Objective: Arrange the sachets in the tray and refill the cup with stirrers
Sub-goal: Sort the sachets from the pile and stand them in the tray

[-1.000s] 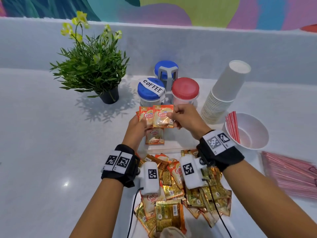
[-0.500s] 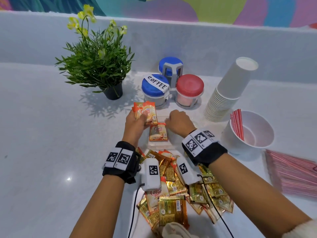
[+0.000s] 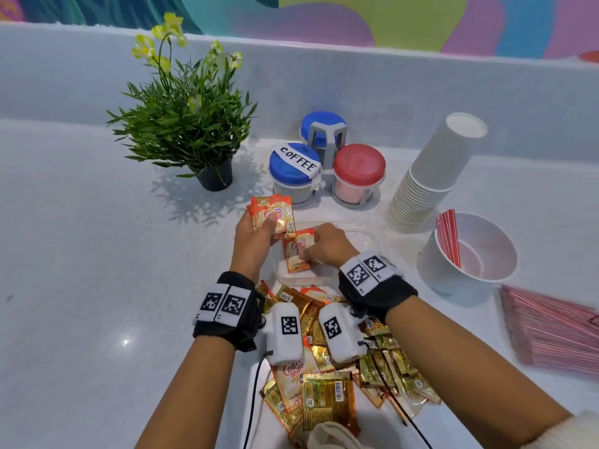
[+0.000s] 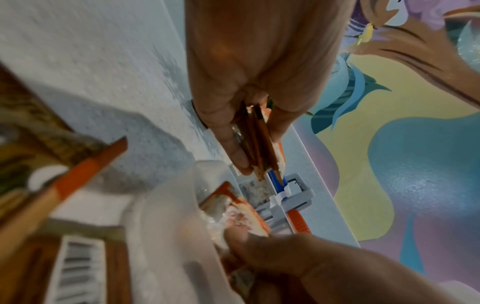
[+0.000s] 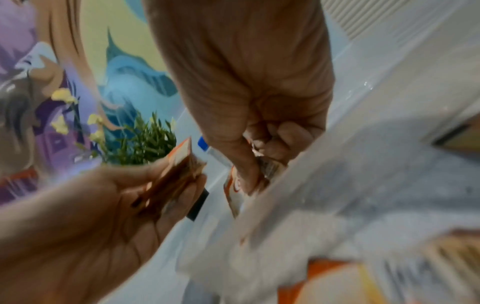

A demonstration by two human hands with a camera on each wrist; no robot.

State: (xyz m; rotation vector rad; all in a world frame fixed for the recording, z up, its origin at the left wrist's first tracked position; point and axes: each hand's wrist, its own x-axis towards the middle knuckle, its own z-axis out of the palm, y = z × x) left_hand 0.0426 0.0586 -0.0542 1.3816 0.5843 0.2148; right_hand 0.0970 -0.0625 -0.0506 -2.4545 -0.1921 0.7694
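Observation:
My left hand (image 3: 256, 234) grips a small stack of orange creamer sachets (image 3: 274, 215), thumb across the front; the left wrist view shows the stack (image 4: 259, 142) edge-on between thumb and fingers. My right hand (image 3: 324, 244) pinches one orange sachet (image 3: 298, 251) down inside the clear plastic tray (image 3: 363, 234); in the right wrist view its thumb presses that sachet (image 5: 233, 191). A heap of gold and orange sachets (image 3: 327, 377) lies near me. The white cup (image 3: 470, 254) at right holds a few red stirrers (image 3: 449, 234).
A bundle of pink stirrers (image 3: 551, 328) lies at the far right. A leaning stack of paper cups (image 3: 428, 176) stands behind the cup. Three lidded jars in a grey rack (image 3: 324, 160) sit past the tray, a potted plant (image 3: 191, 124) to their left.
My right hand took one sachet off the stack and lowered it into the tray. The left hand moved slightly left with the remaining stack.

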